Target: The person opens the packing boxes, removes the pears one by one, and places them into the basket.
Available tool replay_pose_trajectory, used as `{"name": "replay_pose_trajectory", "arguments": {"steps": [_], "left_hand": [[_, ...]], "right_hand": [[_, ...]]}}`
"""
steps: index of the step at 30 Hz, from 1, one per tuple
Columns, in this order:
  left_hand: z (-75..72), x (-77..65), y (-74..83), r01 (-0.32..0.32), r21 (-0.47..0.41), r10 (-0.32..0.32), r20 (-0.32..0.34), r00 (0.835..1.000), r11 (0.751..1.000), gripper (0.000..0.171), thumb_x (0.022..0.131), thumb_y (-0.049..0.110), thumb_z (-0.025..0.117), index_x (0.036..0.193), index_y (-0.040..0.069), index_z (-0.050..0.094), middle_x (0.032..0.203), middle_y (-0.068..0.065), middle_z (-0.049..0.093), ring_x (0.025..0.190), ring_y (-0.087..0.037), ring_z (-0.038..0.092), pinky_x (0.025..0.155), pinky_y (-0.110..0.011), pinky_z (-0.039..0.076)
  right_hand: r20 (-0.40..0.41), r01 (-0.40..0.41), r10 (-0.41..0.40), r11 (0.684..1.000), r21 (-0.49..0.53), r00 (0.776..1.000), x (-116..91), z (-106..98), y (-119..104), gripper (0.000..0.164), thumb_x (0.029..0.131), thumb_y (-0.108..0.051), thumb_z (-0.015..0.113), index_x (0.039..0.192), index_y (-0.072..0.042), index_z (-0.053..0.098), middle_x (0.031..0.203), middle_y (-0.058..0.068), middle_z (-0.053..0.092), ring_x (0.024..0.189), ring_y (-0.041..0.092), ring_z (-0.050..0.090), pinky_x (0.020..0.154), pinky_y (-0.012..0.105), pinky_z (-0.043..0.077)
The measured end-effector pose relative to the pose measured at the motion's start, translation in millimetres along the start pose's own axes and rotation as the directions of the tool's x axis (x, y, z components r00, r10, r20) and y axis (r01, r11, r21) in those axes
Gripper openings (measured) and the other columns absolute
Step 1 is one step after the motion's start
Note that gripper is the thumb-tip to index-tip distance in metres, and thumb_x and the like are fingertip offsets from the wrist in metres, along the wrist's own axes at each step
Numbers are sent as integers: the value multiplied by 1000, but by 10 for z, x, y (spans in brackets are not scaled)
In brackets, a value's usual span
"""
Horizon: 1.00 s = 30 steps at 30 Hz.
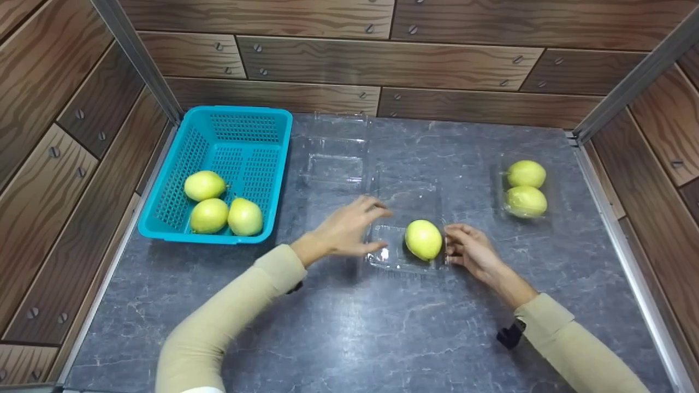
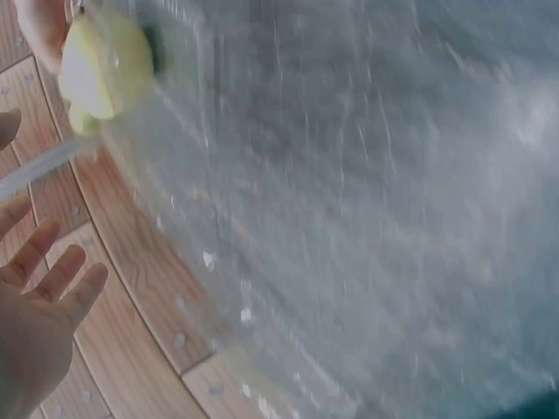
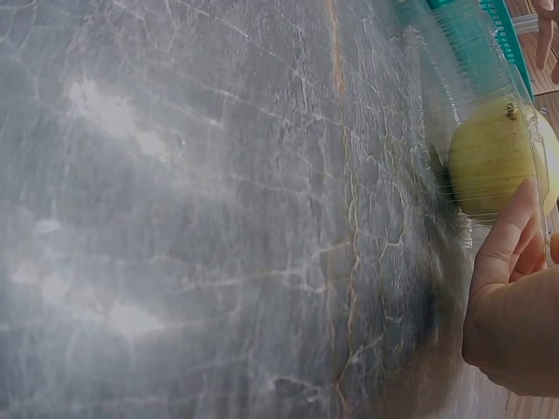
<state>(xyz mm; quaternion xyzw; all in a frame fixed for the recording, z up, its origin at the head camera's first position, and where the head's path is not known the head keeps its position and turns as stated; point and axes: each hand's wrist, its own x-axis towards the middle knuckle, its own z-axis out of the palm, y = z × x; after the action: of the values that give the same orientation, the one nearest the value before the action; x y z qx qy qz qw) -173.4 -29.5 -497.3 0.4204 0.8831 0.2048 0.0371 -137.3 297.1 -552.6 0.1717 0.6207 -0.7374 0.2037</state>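
An unlidded clear plastic clamshell box [image 1: 387, 262] lies in front of me, its lid folded back away from me. One yellow-green pear [image 1: 423, 240] sits in its right half, and in the right wrist view the pear [image 3: 493, 161] shows through the box's ridged wall. My right hand [image 1: 475, 254] holds the right side of the box, fingers against the outer wall. Over the box's left edge my left hand [image 1: 349, 226] is spread, thumb and fingers apart with nothing between them. The left wrist view shows this hand [image 2: 39, 305] with straight fingers.
A turquoise basket [image 1: 284, 164] at the left holds several pears [image 1: 210, 215]. Another clear clamshell [image 1: 336, 169] lies behind the first. On the right, a clear box [image 1: 499, 210] contains two pears [image 1: 526, 188]. Wood-patterned walls [image 1: 349, 60] border the grey table [image 1: 338, 349].
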Motion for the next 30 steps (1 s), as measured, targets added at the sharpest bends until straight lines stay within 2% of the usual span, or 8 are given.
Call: {"name": "replay_pose_trajectory", "arguments": {"steps": [5, 11, 19, 26, 30], "left_hand": [[149, 109, 86, -37, 7, 37, 17, 999, 999, 67, 95, 47, 73, 151, 16, 54, 151, -9, 54, 140, -27, 53, 116, -45, 52], [232, 238, 133, -86, 2, 86, 19, 996, 996, 67, 94, 44, 76, 150, 14, 55, 148, -10, 55, 138, -27, 54, 115, -43, 53], [333, 377, 144, -104, 33, 103, 45, 994, 994, 66, 94, 46, 74, 150, 16, 55, 150, -9, 54, 141, -28, 53, 122, -46, 47], [415, 488, 203, -127, 42, 124, 61, 990, 991, 66, 94, 46, 75, 148, 14, 56, 150, -10, 54, 135, -26, 54, 116, -38, 53], [455, 541, 222, -121, 40, 117, 82, 990, 992, 67, 94, 46, 75, 149, 14, 55, 153, -10, 52, 137, -25, 54, 114, -38, 54]], "right_hand": [[8, -3, 3, 1000, 5, 1000, -5, -6, -2, 8, 107, -18, 59, 100, -21, 63, 80, -8, 62, 65, 6, 57, 60, 21, 56], [-9, -7, 7, 1000, -2, 1000, 9, -5, 8, 8, 107, -18, 59, 101, -21, 63, 81, -8, 62, 66, 6, 57, 60, 21, 56], [-9, -10, 10, 1000, -1, 1000, 22, -6, 10, 10, 107, -17, 58, 100, -22, 64, 82, -8, 62, 66, 6, 58, 62, 21, 56], [-10, -12, 12, 1000, -11, 1000, 16, -11, 6, 7, 108, -18, 57, 105, -20, 63, 82, -8, 62, 67, 6, 58, 61, 21, 56], [-10, -12, 12, 1000, -19, 1000, 25, -9, 10, 7, 108, -18, 57, 103, -21, 61, 81, -8, 61, 66, 6, 58, 60, 21, 56]]}}
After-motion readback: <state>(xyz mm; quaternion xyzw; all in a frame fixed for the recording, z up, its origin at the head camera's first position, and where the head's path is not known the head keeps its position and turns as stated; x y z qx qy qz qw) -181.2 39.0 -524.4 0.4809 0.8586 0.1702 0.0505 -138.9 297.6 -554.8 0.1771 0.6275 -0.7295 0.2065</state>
